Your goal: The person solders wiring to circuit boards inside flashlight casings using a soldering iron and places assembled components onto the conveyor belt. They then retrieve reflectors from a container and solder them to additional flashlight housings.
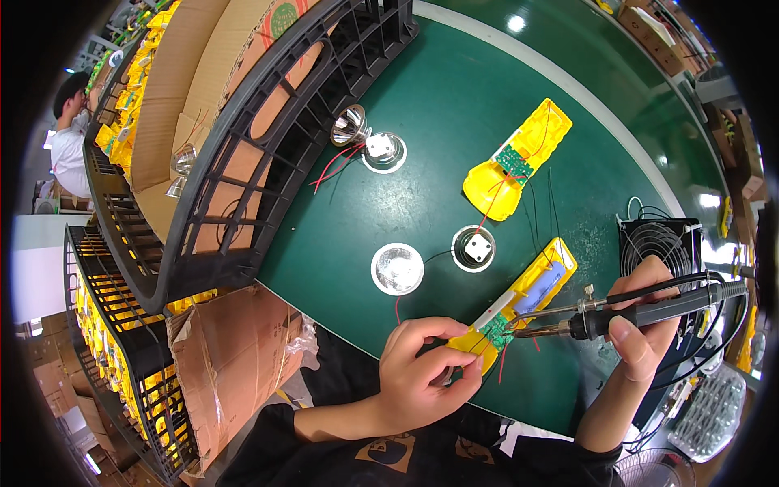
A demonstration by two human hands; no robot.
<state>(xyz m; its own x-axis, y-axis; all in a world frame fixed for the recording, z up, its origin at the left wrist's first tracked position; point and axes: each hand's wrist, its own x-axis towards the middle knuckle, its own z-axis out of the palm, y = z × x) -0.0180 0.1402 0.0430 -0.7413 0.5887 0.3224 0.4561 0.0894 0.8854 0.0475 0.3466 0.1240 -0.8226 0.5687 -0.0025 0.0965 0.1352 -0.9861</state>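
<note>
"Where are the hands?"

"Both low in the view. The left hand (pixel 422 369) pinches the near end of a long yellow plastic case (pixel 506 307) between thumb and fingers, the other fingers curled. The right hand (pixel 649 349) is wrapped around the handle of a black soldering iron (pixel 613 319)."

"And the case itself?"

"It lies at a slant near the front edge of a green table (pixel 341 235), open side up. A blue battery (pixel 541 288) sits in its far half; a small green circuit board (pixel 493 331) sits nearer the left hand. The iron's tip is at the board; I cannot tell whether it touches."

"What's around it?"

"Just beyond, a round lamp with a white square back (pixel 473 248); left of that, a round silver lamp (pixel 398 269). Farther back lies a second yellow case (pixel 492 193) with red and black wires. Two more lamps (pixel 384 154) rest beside a black plastic crate (pixel 188 209) on the left. A black fan (pixel 656 247) stands on the right, just behind the right hand."
</note>
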